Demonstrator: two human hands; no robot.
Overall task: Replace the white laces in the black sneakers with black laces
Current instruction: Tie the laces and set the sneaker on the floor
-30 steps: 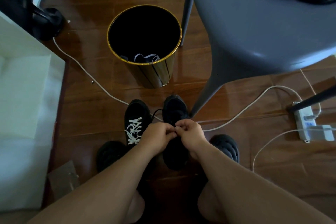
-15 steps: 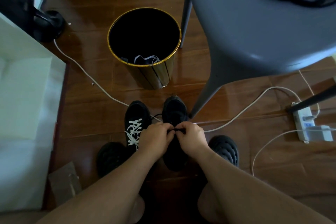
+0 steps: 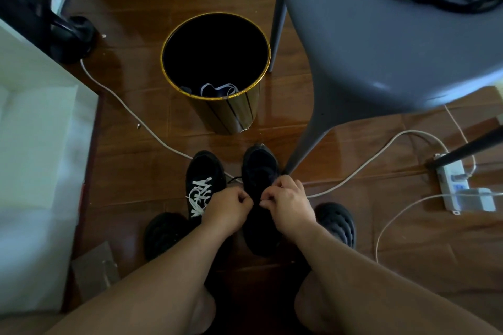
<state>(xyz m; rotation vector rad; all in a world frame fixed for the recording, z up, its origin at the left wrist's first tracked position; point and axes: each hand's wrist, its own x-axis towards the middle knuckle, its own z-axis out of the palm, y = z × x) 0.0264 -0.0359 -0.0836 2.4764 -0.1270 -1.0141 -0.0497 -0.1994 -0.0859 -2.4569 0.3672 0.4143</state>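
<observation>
While fists (image 3: 228,207) close, matte rounded sneaker (image 3: 260,171) between.

No text, label, brand or number can be read. The power strip (image 3: 454,182) on the floor bears a small blue mark, too blurred to make out, and the sneakers show no legible logo in this dim view.

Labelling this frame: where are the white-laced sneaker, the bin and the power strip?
white-laced sneaker (image 3: 204,171): head view, black toe.
bin (image 3: 231,114): head view, gold outer wall.
power strip (image 3: 451,179): head view, white top face.
</observation>
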